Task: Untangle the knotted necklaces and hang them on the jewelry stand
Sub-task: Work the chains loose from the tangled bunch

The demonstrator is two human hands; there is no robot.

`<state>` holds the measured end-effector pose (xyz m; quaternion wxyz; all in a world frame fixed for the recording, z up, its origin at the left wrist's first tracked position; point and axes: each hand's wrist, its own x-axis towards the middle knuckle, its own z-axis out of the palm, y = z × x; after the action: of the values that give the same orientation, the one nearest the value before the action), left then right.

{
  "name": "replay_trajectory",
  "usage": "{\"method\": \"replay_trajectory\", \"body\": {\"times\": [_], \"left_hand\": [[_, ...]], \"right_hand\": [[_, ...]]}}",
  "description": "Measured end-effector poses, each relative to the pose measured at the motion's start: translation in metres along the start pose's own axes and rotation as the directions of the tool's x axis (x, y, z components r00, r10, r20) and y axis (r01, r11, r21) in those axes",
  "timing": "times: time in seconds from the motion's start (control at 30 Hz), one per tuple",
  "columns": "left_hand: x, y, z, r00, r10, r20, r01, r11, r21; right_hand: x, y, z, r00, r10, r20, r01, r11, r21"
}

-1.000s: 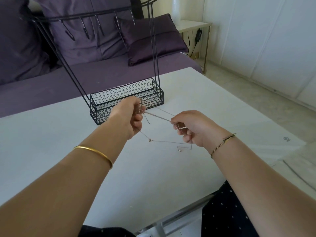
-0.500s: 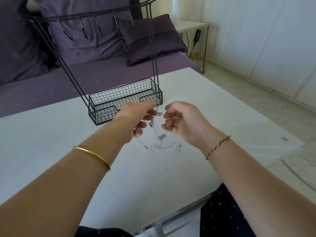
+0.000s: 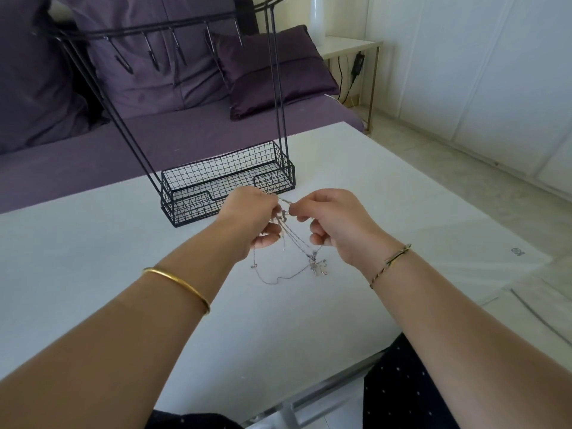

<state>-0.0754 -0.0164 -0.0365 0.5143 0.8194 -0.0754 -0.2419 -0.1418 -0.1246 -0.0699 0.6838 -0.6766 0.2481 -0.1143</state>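
Left hand (image 3: pixel 252 219), right hand (image 3: pixel 339 226) pinch necklaces (image 3: pixel 312 261) over table (image 3: pixel 93 243) (sofa (image 3: pixel 185 140) behind).

- Thin silver necklaces (image 3: pixel 297 243), tangled, hang from pinching fingers, a knot low down and loose ends trailing on the white table.
- Black wire jewelry stand (image 3: pixel 227 184) stands upright behind them, hooks bare.

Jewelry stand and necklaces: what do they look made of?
The jewelry stand seems to be thin metal wire and rod with a matt black coat. Its base is a welded-looking grid that shows no shine.
The necklaces look like fine metal chains, silvery, with small glints. Whether they are silver, steel or plated cannot be told.
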Motion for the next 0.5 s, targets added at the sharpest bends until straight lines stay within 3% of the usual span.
{"method": "replay_trajectory", "body": {"times": [0.1,0.23,0.5], "left_hand": [[0.001,-0.001,0.001,0.999,0.026,-0.044,-0.027,0.999,-0.036],[0.004,-0.001,-0.002,0.994,0.037,-0.102,-0.042,0.998,-0.052],[0.005,-0.003,0.0,0.996,0.026,-0.08,-0.023,0.999,0.04]], "right_hand": [[0.001,0.001,-0.002,1.0,0.017,0.023,-0.017,1.0,0.012],[0.004,0.002,-0.005,0.997,-0.032,-0.07,0.026,0.996,-0.091],[0.0,-0.003,0.005,0.994,0.038,-0.104,-0.022,0.989,0.149]]}}
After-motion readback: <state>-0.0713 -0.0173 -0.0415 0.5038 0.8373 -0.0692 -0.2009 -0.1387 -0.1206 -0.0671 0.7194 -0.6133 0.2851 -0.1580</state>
